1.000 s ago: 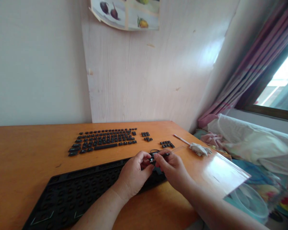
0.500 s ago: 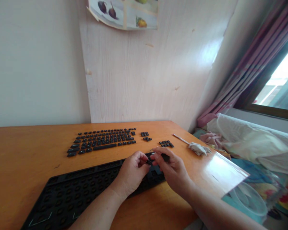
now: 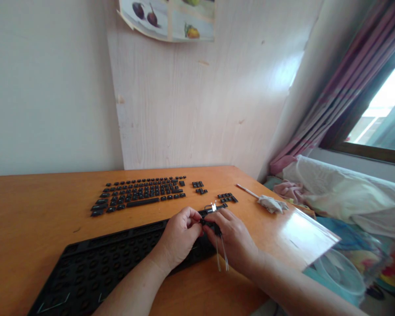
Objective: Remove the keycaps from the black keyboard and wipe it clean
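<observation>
A black keyboard [image 3: 118,252] with its keycaps off lies slantwise in front of me, and both hands are over its right end. My left hand [image 3: 179,235] is closed in a pinch on a small black keycap [image 3: 202,221], mostly covered by fingers. The fingertips of my right hand [image 3: 238,241] meet it from the other side. Tucked in my right hand is a wire keycap puller [image 3: 217,229]; its black handle is partly hidden and its thin wire prongs point down toward me.
Loose black keycaps [image 3: 143,202] lie in keyboard order behind the keyboard, with smaller groups [image 3: 227,197] to the right. A white stick [image 3: 246,190], a crumpled whitish cloth [image 3: 272,204] and a clear sheet [image 3: 309,237] lie at the desk's right side.
The puller's wires have swung from pointing away to the right to pointing down toward me. My right hand has turned over, and its fingers have come back against the keycap.
</observation>
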`<control>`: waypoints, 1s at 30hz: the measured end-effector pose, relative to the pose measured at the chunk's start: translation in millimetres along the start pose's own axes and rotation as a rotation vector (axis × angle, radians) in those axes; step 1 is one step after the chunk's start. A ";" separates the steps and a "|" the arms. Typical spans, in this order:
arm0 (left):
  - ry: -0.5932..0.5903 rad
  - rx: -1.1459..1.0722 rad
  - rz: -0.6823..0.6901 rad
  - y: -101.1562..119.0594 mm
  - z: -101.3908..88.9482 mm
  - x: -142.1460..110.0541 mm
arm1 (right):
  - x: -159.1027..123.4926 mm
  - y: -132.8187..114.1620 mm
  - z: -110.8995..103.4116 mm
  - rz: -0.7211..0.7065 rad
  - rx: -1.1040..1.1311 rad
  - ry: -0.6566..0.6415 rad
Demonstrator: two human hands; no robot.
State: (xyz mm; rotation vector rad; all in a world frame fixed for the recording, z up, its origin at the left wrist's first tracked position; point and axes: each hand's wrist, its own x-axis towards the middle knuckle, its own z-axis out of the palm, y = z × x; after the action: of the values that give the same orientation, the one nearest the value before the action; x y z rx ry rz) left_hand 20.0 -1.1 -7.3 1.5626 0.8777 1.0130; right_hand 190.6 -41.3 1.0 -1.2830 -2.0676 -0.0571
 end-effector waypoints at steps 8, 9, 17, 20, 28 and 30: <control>-0.046 0.006 -0.012 1.7 -0.9 -1.6 | 2.5 6.8 -3.5 -0.016 -0.013 -0.031; -0.048 0.005 -0.020 1.7 -0.9 -1.8 | 3.6 10.6 -6.2 -0.009 -0.014 -0.025; -0.029 0.096 -0.034 2.7 -1.4 -4.4 | 19.7 80.6 -42.6 0.068 -0.133 -0.021; -0.021 0.117 -0.043 5.6 -0.2 -5.6 | 22.1 108.7 -48.7 0.088 -0.202 -0.072; -0.012 0.139 -0.081 10.0 0.1 -6.5 | 19.8 144.3 -37.4 0.079 -0.232 -0.243; -0.019 0.148 -0.082 7.6 -0.9 -6.0 | 20.1 146.6 -34.2 0.073 -0.229 -0.260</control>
State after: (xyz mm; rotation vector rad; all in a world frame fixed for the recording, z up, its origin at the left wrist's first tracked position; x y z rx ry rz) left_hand 17.2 -7.8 -0.8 1.6432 1.0144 0.8900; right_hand 321.0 36.1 -6.7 -1.5746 -2.2821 -0.1007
